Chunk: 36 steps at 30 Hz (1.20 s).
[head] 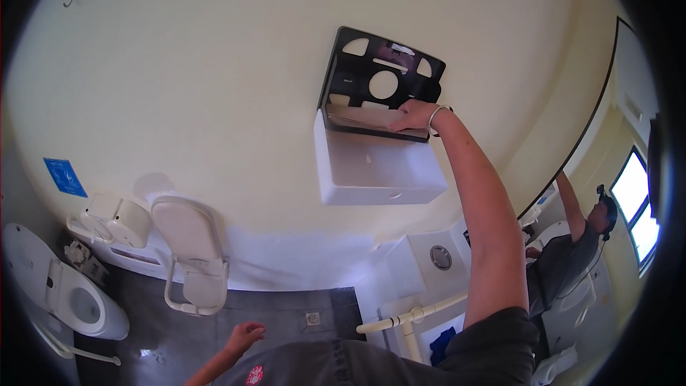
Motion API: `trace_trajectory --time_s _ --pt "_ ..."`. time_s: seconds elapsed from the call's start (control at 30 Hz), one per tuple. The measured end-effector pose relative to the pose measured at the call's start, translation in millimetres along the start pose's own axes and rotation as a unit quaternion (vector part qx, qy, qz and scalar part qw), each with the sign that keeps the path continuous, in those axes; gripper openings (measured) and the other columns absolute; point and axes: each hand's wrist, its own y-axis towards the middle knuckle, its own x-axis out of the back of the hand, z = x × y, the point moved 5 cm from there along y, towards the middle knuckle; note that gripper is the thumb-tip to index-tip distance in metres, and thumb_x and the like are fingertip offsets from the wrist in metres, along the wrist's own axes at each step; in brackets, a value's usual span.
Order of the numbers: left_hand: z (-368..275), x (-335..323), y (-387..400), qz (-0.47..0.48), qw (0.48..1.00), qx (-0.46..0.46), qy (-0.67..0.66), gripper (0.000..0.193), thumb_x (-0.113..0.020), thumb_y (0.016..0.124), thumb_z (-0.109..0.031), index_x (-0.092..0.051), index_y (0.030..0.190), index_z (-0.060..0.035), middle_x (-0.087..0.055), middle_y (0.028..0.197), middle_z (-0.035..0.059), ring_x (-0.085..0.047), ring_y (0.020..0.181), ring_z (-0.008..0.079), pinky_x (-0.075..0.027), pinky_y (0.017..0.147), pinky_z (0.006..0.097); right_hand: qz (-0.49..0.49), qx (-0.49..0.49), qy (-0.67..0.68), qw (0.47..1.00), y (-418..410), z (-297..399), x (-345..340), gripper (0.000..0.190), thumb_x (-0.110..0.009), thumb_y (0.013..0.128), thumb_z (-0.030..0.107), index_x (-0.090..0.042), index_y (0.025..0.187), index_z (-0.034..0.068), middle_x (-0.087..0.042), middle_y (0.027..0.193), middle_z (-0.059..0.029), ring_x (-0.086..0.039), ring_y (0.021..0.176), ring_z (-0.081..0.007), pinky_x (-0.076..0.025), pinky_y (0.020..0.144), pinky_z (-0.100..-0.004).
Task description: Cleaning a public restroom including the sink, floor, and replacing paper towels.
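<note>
A wall-mounted paper towel dispenser stands opened. Its black back frame (pixel 351 78) has several cut-outs that show the wall, and its white front cover (pixel 383 194) hangs tipped down below. A stack of folded paper towels (pixel 359 116) lies at the bottom of the black frame. My right hand (pixel 417 116), with a bracelet at the wrist, reaches up from the right and grips the stack's right end; some fingertips are hidden. Low over the floor, my left hand (pixel 246 336) hangs with loosely curled fingers and nothing visible in it.
A fold-down wall seat (pixel 187 225), toilet (pixel 88 305) and grab bar (pixel 80 353) are at left. Below my right arm are a white counter (pixel 407 268) with a round metal fitting (pixel 441 258) and a cream rail (pixel 423 313). A mirror (pixel 600 134) at right reflects a person.
</note>
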Motion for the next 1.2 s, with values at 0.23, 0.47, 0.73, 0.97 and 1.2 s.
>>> trace_trajectory --time_s 0.23,0.47,0.73,0.97,1.2 --pt "-1.7 4.3 9.8 0.022 0.999 -0.008 0.034 0.03 -0.059 0.088 -0.018 -0.058 0.107 0.0044 -0.066 0.095 0.0122 -0.065 0.082 0.0168 -0.053 0.071 0.0278 0.043 0.001 0.014 0.999 0.5 9.8 4.7 0.064 -0.079 0.056 0.049 -0.068 0.1 0.003 -0.067 0.095 -0.0128 -0.062 0.09 -0.0245 -0.047 0.082 -0.0324" --pt "1.7 2.8 10.5 0.014 1.0 0.014 0.0 0.027 -0.062 0.084 -0.016 -0.061 0.103 0.0032 -0.067 0.09 0.0097 -0.064 0.077 0.0142 -0.05 0.069 0.0261 -0.006 0.023 0.109 0.994 -25.5 8.0 30.9 0.055 -0.081 0.058 0.04 -0.069 0.096 0.002 -0.067 0.088 -0.0094 -0.062 0.085 -0.0202 -0.046 0.08 -0.03" --pt "-35.3 -15.0 22.1 0.049 0.995 0.004 -0.09 0.024 -0.057 0.089 -0.015 -0.058 0.109 -0.0013 -0.065 0.095 0.0098 -0.063 0.08 0.0166 -0.052 0.072 0.029 -0.153 0.105 0.367 0.911 -138.3 -16.5 50.6 0.047 -0.077 0.069 0.029 -0.063 0.102 -0.001 -0.065 0.09 -0.007 -0.06 0.081 -0.013 -0.046 0.078 -0.0268" --pt "-186.4 -101.0 10.4 0.222 0.937 -0.151 -0.224 0.055 -0.059 0.089 -0.023 -0.033 0.136 -0.0086 -0.048 0.127 0.0139 -0.054 0.108 0.0258 -0.043 0.093 0.0413 -0.302 0.157 0.204 0.918 -262.8 74.9 -46.3 0.034 -0.072 0.07 0.006 -0.064 0.103 0.005 -0.066 0.089 -0.0065 -0.063 0.073 -0.0148 -0.049 0.065 -0.0274" --pt "-217.0 -168.9 -3.7 0.189 0.888 -0.185 -0.375 0.082 -0.068 0.079 -0.037 -0.021 0.141 -0.0093 -0.04 0.134 0.0169 -0.042 0.123 0.0287 -0.035 0.101 0.0447 -0.345 0.202 0.074 0.914 -313.5 133.9 -220.7 0.045 -0.072 0.062 0.008 -0.062 0.107 0.008 -0.061 0.102 -0.0034 -0.06 0.081 -0.0203 -0.043 0.067 -0.0323"
